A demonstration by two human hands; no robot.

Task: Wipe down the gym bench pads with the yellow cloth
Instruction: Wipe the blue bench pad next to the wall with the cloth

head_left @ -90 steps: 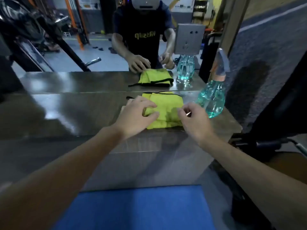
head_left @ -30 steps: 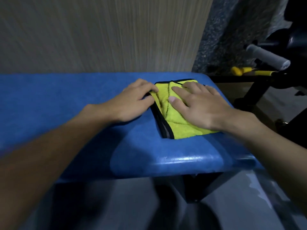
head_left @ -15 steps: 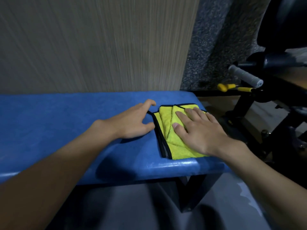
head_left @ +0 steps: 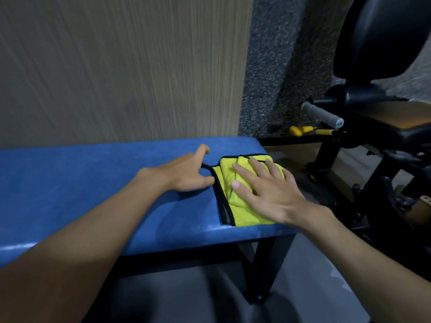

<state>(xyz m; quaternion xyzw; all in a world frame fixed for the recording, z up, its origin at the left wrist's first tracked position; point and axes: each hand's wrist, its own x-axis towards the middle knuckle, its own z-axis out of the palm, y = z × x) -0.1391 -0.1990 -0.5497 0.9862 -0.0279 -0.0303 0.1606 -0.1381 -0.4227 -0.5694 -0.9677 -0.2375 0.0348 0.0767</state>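
A folded yellow cloth point(head_left: 242, 213) with black trim lies on the right end of the blue bench pad point(head_left: 81, 183). My right hand point(head_left: 265, 192) lies flat on top of the cloth with straight, spread fingers pressing it down. Just left of the cloth, my left hand point(head_left: 189, 173) rests on the pad. Its fingers are loosely curled and hold nothing, and its thumb nearly touches the cloth's black edge.
A wood-grain panel point(head_left: 116, 66) rises right behind the bench. To the right stands a black exercise machine point(head_left: 384, 113) with a grey handle point(head_left: 321, 114) and a black pad above. A yellow-handled tool point(head_left: 300, 130) lies on the floor behind. Black bench legs point(head_left: 263, 264) stand below.
The cloth came from the counter onto the blue pad. Over the last second my left hand came off the cloth's edge and moved slightly left; my right hand stays flat on the cloth.
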